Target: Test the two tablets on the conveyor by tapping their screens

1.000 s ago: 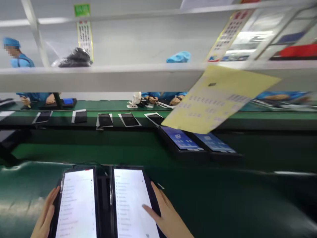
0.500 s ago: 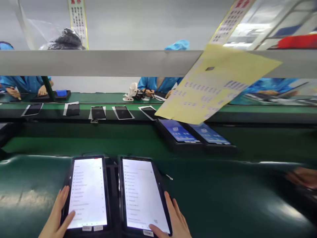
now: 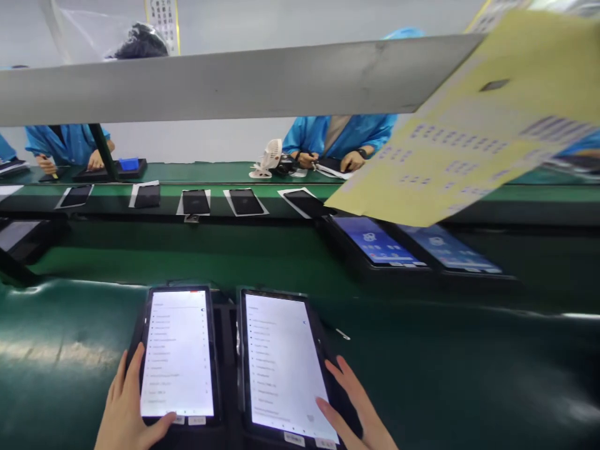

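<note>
Two tablets lie side by side, left tablet beside right tablet, behind them the conveyor belt.

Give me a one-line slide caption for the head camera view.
Left hand and right hand rest on two lit phones lying side by side on a green workbench.
</note>
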`<state>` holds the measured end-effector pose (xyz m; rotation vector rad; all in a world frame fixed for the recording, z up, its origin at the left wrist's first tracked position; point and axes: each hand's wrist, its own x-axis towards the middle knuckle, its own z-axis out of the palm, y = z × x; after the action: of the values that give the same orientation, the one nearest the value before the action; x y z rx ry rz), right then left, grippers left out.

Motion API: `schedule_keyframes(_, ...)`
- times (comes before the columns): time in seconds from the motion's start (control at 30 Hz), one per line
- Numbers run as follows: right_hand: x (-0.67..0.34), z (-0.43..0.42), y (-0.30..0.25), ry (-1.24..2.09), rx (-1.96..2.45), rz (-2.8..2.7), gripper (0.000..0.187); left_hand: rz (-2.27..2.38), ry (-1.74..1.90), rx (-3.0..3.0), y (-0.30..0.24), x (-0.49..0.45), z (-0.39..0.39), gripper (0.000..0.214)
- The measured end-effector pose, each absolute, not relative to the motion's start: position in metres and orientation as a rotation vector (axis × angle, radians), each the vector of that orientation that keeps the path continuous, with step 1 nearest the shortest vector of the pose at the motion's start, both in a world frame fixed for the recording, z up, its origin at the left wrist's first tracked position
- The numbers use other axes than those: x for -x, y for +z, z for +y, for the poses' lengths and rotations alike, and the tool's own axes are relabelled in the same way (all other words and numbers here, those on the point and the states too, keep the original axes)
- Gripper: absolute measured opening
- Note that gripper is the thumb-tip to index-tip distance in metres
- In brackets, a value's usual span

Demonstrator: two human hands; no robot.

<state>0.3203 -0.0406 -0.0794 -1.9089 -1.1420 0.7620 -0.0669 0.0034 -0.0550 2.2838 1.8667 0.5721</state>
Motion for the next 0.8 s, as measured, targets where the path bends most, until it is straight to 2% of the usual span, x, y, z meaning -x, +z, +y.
schedule_keyframes(0.13, -0.323, -0.034, -0.082, 0.735, 1.846, -1.186, 0.078, 1.798, 0.675, -2.078, -0.055, 0.075, 0.012, 0.077)
schedule_keyframes(0.33, -0.329, -0.028, -0.077, 0.812, 1.87, -1.302, 0.075, 1.718, 0.726, -1.854, -0.053, 0.076, 0.041, 0.079)
schedule_keyframes(0.57, -0.318, -0.029, -0.094, 0.59, 1.939, -1.434, 0.068, 1.677, 0.758, -1.773, -0.042, 0.071, 0.069, 0.08)
schedule_keyframes(0.7, -0.301, -0.026, -0.093, 0.412, 2.075, -1.461, 0.074, 1.749, 0.728, -1.885, -0.047, 0.07, 0.071, 0.077)
schedule_keyframes(0.8, -0.293, -0.023, -0.092, 0.357, 2.156, -1.493, 0.086, 1.769, 0.708, -1.9, -0.049, 0.069, 0.067, 0.073)
